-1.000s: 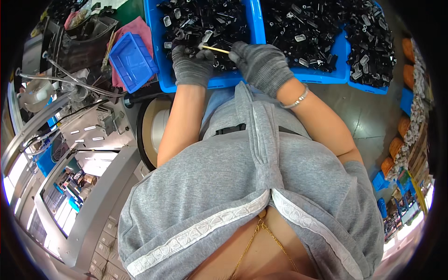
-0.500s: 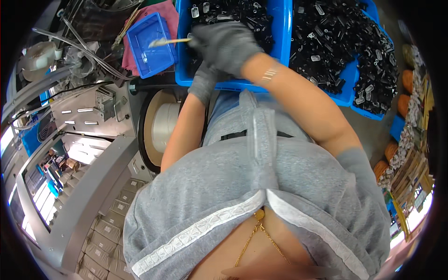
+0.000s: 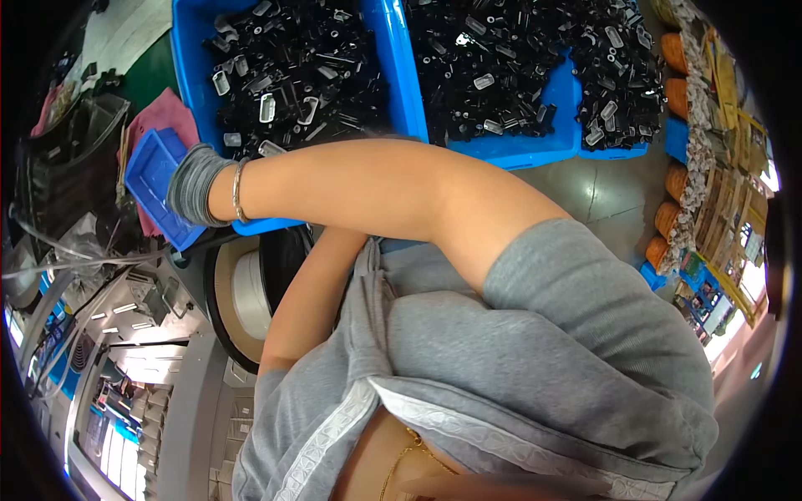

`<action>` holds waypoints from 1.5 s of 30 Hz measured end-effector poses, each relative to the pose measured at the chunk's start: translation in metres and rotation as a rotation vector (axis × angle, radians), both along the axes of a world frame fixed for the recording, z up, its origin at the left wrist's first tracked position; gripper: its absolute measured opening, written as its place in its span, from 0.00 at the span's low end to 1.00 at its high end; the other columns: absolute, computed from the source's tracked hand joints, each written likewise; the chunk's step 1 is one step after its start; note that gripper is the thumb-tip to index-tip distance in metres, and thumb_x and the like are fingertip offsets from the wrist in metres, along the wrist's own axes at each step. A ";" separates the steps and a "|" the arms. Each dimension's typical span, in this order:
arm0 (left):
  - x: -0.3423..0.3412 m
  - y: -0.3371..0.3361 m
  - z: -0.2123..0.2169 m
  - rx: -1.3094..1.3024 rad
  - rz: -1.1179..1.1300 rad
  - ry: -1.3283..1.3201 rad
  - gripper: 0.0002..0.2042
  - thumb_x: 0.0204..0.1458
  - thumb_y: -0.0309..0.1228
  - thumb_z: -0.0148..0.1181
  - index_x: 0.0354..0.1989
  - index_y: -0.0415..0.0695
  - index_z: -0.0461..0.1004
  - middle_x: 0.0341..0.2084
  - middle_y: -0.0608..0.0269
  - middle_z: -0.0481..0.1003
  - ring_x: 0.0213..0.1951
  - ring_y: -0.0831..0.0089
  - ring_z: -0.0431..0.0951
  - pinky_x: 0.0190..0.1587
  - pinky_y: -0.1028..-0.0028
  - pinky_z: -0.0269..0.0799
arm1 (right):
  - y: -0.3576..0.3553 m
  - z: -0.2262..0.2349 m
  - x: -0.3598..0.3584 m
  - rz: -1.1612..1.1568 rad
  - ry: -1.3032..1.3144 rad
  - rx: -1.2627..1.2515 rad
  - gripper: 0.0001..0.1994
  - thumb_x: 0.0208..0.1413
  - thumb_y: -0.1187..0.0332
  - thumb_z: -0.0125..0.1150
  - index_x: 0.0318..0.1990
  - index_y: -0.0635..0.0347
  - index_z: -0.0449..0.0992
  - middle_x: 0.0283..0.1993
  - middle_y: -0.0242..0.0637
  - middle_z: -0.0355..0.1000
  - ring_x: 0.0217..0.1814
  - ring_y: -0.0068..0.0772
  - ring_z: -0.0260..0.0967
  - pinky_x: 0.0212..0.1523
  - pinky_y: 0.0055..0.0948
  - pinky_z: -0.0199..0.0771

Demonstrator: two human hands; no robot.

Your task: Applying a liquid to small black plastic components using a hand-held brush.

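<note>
Three blue plastic bins stand beyond the person: a left bin (image 3: 401, 75), a middle bin (image 3: 510, 156) and a right bin (image 3: 614, 154), all rigid-walled and heaped with glossy black parts (image 3: 351, 83). Beside the person's left side sits a reel (image 3: 221, 292), its round tan flange flanking a smooth white core. A soft pink cloth (image 3: 181, 117) lies rumpled under a small blue tray (image 3: 149, 171), hard, shallow and rectangular, just left of the left bin.

The right hand (image 3: 189, 185), in a ribbed grey knit glove, is over the tray's right side; whether its grip is spread or pinching anything, I cannot tell. The left hand is hidden behind the right forearm. The step in hand looks like a reach across to the tray; the next move probably calls for wrist clearance over its rim. Smallest are the clear, rounded-rectangular pieces (image 3: 266, 108) among the black parts.
</note>
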State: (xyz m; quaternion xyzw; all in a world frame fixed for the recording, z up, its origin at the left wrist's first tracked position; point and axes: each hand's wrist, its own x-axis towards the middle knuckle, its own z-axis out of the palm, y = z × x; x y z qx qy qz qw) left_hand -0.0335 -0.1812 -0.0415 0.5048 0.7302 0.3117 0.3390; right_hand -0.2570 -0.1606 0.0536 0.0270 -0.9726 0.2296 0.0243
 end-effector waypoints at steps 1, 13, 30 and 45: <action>0.018 0.021 -0.008 -0.014 -0.094 0.008 0.31 0.48 0.40 0.63 0.63 0.52 0.62 0.56 0.55 0.67 0.50 0.60 0.71 0.50 0.60 0.69 | 0.006 -0.003 0.000 0.000 -0.010 -0.026 0.18 0.48 0.62 0.63 0.44 0.64 0.78 0.42 0.49 0.77 0.42 0.43 0.76 0.39 0.47 0.73; 0.099 0.149 -0.081 -0.306 -0.183 0.220 0.30 0.48 0.38 0.63 0.62 0.50 0.64 0.57 0.54 0.67 0.56 0.62 0.66 0.55 0.62 0.66 | 0.096 0.002 0.075 0.072 -0.109 -0.188 0.15 0.59 0.57 0.52 0.34 0.59 0.77 0.29 0.44 0.76 0.32 0.46 0.75 0.36 0.43 0.75; 0.051 0.091 0.032 0.032 0.124 -0.297 0.29 0.47 0.36 0.62 0.61 0.48 0.66 0.58 0.53 0.67 0.64 0.64 0.61 0.62 0.65 0.60 | 0.087 0.004 0.060 0.031 -0.299 -0.211 0.21 0.62 0.48 0.47 0.42 0.54 0.79 0.34 0.43 0.76 0.38 0.45 0.74 0.45 0.39 0.73; -0.090 -0.128 0.103 0.801 1.057 -1.881 0.16 0.53 0.42 0.63 0.42 0.43 0.76 0.37 0.57 0.77 0.45 0.59 0.77 0.48 0.60 0.79 | 0.046 0.004 0.051 -0.002 -0.238 -0.170 0.19 0.61 0.51 0.51 0.43 0.57 0.78 0.40 0.44 0.76 0.43 0.48 0.73 0.48 0.40 0.71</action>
